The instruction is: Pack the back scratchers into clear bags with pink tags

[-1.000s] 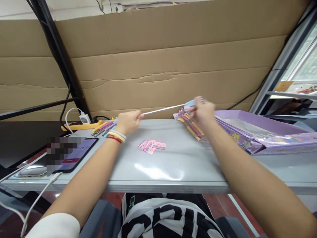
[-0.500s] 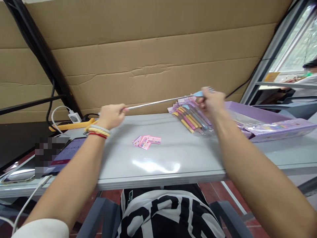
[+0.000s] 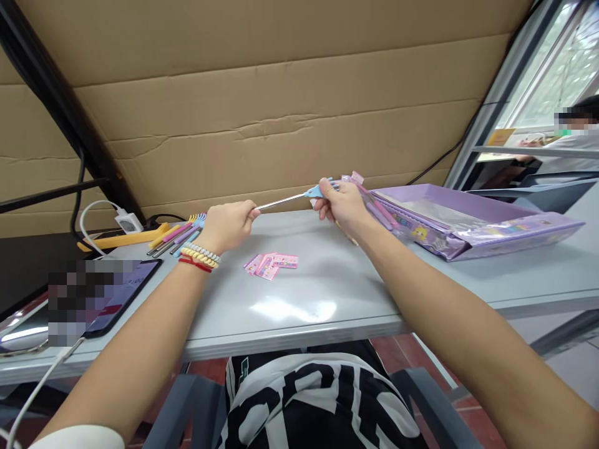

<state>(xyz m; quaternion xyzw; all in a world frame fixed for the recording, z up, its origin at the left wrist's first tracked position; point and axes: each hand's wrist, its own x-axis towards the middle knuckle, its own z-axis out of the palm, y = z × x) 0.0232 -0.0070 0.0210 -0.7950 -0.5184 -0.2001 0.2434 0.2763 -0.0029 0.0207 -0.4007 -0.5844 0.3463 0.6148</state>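
I see a silver rod [image 3: 281, 201] with a light-blue end [image 3: 315, 191], pink-and-purple printed cards [image 3: 270, 264], a purple box [image 3: 524, 238], a grey tabletop [image 3: 341, 280].

Wearer's attire. The left wrist [image 3: 214, 244] bears three bands: a pale grey coil [image 3: 204, 252], a yellow coil [image 3: 198, 256] of like twisted form, and a thin red cord [image 3: 195, 265]. A white cuff [image 3: 79, 438] encircles the left arm. The top [image 3: 322, 399] shows bold, rounded black-and-white lettering; the black legwear [image 3: 360, 352] carries white side striping and a small outlined mark [image 3: 244, 368].
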